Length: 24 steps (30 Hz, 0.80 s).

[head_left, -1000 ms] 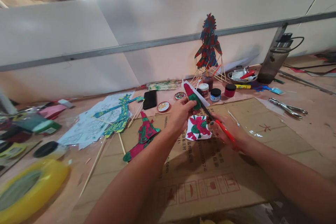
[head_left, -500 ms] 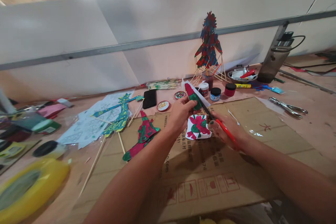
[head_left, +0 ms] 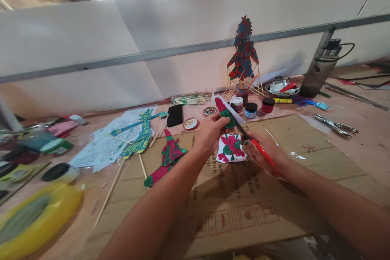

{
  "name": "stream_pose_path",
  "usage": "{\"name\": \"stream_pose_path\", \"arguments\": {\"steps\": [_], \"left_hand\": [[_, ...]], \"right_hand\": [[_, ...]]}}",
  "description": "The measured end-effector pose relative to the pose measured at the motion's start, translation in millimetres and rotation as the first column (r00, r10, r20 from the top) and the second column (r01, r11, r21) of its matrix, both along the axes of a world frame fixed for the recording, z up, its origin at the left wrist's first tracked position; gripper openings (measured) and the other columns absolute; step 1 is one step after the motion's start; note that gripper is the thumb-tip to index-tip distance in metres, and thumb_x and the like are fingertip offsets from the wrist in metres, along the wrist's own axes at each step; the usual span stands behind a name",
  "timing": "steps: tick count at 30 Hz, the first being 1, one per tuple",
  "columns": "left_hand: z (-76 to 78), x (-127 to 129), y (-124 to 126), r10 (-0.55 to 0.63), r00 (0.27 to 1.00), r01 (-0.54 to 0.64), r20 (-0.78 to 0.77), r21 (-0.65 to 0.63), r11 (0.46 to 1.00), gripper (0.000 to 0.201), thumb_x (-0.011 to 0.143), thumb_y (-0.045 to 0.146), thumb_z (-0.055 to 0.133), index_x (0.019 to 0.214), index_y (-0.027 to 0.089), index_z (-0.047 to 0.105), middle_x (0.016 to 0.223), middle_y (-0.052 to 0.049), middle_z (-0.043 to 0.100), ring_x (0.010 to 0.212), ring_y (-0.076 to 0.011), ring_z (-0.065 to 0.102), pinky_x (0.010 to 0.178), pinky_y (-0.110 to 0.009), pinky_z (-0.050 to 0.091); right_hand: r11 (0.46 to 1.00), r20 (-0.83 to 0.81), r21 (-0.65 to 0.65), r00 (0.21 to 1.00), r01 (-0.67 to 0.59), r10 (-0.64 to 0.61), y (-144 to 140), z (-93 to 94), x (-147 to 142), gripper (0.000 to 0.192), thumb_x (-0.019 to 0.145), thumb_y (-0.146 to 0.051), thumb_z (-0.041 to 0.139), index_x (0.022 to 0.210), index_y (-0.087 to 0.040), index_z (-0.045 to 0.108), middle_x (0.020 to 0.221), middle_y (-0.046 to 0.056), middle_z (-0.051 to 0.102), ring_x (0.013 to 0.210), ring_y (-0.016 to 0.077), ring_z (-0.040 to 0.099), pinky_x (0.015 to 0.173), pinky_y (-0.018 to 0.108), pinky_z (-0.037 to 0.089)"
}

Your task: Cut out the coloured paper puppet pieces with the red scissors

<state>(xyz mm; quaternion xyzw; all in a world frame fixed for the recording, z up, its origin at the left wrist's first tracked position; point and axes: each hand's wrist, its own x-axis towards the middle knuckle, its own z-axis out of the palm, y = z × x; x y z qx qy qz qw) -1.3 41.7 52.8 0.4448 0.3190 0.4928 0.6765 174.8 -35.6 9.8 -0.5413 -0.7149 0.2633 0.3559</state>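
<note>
My left hand (head_left: 214, 127) pinches a piece of paper painted red and green (head_left: 224, 110), with a white unpainted margin along its right side. My right hand (head_left: 264, 150) grips scissors (head_left: 262, 151) with red handles and dark blades, and the blades lie against the paper's lower right edge. Below the hands, a white paper with a red and green painted pattern (head_left: 231, 147) rests on the cardboard sheet (head_left: 231, 195). Left of my left forearm lie cut-out red and green painted pieces (head_left: 170, 154).
Paint jars (head_left: 251, 109), lids of sequins (head_left: 191, 123) and a black phone (head_left: 174, 115) stand behind. A painted figure on sticks (head_left: 243, 53) rises at the back. Hole-punch pliers (head_left: 335, 125) and a bottle (head_left: 323, 69) are right; a yellow tape roll (head_left: 63, 211) is left.
The whole view has shifted slightly right and down. Both hands, the paper and the scissors keep nearly the same pose.
</note>
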Motion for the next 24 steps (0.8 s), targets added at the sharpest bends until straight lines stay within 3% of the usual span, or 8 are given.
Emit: {"name": "stream_pose_path", "arguments": {"steps": [5,12,19,24], "left_hand": [[-0.1,-1.1,-0.8,0.003,1.000,-0.003,-0.016,-0.003,1.000,0.023,0.057,0.024,0.081,0.073,0.017,0.067,0.070,0.001,0.063,0.063,-0.0109,0.057,0.060,-0.025,0.048],[-0.6,-6.4,3.7,0.048,0.996,-0.048,-0.076,0.005,0.999,0.028,0.061,0.032,0.085,0.076,0.019,0.065,0.071,0.000,0.067,0.060,-0.0115,0.059,0.058,-0.025,0.047],[-1.4,-8.5,11.2,0.095,0.992,-0.094,-0.089,0.021,0.995,0.022,0.063,0.025,0.082,0.072,0.017,0.064,0.066,0.002,0.064,0.054,-0.0091,0.055,0.055,-0.023,0.043],[-2.6,-8.2,9.8,0.049,0.995,-0.049,-0.083,0.009,0.999,0.016,0.066,0.022,0.081,0.075,0.016,0.069,0.070,0.000,0.067,0.055,-0.0094,0.056,0.058,-0.025,0.046]], "right_hand": [[1.000,-0.064,-0.025,0.998,-0.012,0.010,-0.1,-3.7,-1.1,0.051,0.101,-0.067,0.045,0.099,-0.021,0.069,0.057,-0.001,0.057,0.047,0.0155,0.047,0.050,0.028,0.039],[1.000,0.018,-0.001,1.000,0.003,-0.003,3.2,-2.2,0.1,0.054,0.098,-0.068,0.047,0.099,-0.020,0.072,0.067,0.005,0.065,0.058,0.0206,0.059,0.058,0.032,0.046],[0.999,-0.014,-0.038,1.000,-0.024,0.024,-0.1,-2.3,-1.5,0.059,0.100,-0.074,0.044,0.101,-0.021,0.070,0.058,-0.001,0.056,0.046,0.0144,0.045,0.047,0.027,0.036],[0.997,-0.096,-0.080,0.995,0.010,-0.018,-2.7,-8.6,-3.1,0.058,0.101,-0.073,0.047,0.110,-0.022,0.072,0.059,0.002,0.061,0.047,0.0190,0.053,0.043,0.028,0.037]]}}
